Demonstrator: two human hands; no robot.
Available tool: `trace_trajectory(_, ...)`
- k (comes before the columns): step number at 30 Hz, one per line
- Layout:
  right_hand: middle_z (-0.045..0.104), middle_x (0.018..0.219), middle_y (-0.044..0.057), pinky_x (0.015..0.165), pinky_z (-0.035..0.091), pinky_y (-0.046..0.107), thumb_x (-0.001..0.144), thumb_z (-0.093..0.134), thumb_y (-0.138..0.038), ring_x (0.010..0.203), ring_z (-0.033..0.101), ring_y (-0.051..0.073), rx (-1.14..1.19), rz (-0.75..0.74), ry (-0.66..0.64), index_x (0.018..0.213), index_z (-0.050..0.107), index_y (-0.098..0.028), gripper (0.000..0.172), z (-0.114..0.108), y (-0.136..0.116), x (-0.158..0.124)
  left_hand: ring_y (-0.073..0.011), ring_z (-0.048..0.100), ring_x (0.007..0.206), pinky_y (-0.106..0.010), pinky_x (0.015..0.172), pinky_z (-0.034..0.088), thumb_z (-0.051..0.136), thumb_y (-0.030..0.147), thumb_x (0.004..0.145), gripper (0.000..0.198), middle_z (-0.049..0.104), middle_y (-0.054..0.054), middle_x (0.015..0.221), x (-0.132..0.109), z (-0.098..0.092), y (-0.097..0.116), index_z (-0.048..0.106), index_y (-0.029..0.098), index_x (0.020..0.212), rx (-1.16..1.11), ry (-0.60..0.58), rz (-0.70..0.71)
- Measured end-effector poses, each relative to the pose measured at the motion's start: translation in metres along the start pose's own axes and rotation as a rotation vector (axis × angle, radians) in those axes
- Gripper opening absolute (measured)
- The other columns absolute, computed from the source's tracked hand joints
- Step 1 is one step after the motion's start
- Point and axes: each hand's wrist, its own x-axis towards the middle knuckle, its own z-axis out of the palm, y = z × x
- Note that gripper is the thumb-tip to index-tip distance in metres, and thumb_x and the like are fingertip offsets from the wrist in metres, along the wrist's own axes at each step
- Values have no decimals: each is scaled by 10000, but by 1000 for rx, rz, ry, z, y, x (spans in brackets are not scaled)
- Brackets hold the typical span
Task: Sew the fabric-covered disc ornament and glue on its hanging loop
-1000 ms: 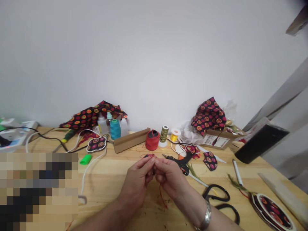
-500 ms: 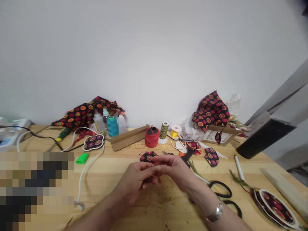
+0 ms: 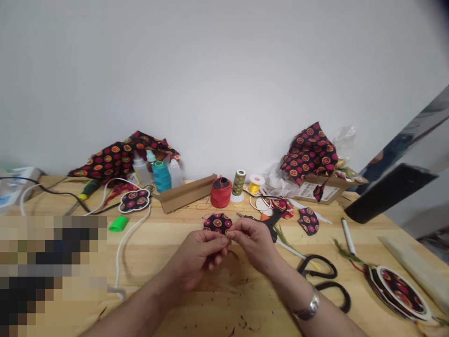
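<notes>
Both hands meet in the middle over the table, fingertips pinched together. My left hand (image 3: 199, 255) has thumb and fingers closed, its tips against those of my right hand (image 3: 254, 241). A thin red thread (image 3: 234, 253) hangs in a curve just below the pinched fingers; anything else smaller between them is hidden. Directly beyond the fingertips lies a scalloped patch of black patterned fabric (image 3: 218, 223). Black-handled scissors (image 3: 331, 283) lie to the right of my right forearm, which wears a silver bracelet (image 3: 308, 306).
Along the back stand a red thread spool (image 3: 220, 193), an olive spool (image 3: 239, 183), a yellow spool (image 3: 255, 185), a teal spool (image 3: 162, 178) and a cardboard strip (image 3: 189, 194). A glue gun (image 3: 275, 223) and a round fabric ornament (image 3: 400, 292) lie right; a green cap (image 3: 118, 224) left.
My hands have drawn into a tighter pinch, the right fingers now curled closer to the left fingertips. More of the fabric patch behind them shows. The view has shifted slightly.
</notes>
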Motion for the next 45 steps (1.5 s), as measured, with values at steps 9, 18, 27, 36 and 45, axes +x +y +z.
trace_trajectory(9,608,596,-23,592,400,204,796,537,-199,589,543,104,-174,-124,32,631,569,-179,170,1,1,-1,-41,433,458,-167,422,239,671,232,697,134,558,-2,577,0,0,2,676,100,675,-98,-71,42)
trace_trajectory(18,591,612,-9,564,388,210,765,554,-214,594,525,114,-196,-80,60,616,592,-172,160,3,5,-2,-32,406,440,-158,408,226,703,216,645,126,538,14,540,0,-1,2,683,94,669,-37,-19,-38)
trace_trajectory(27,598,609,7,567,394,230,780,541,-328,577,503,117,42,0,195,648,629,-156,233,-4,2,3,-39,412,431,-165,410,221,704,240,641,139,563,5,517,0,-1,3,668,107,620,-9,43,2)
trace_trajectory(36,639,646,18,505,375,211,686,658,-350,517,488,83,373,236,23,744,687,-130,230,-8,0,4,-48,409,449,-172,429,244,714,255,638,145,568,5,535,-3,-1,4,679,114,629,-50,60,65)
trace_trajectory(45,564,640,11,605,412,268,759,557,-165,636,504,135,-244,-220,88,635,576,-166,126,3,2,-7,-62,364,432,-194,432,234,661,267,665,145,516,30,476,-4,1,4,686,140,598,135,73,91)
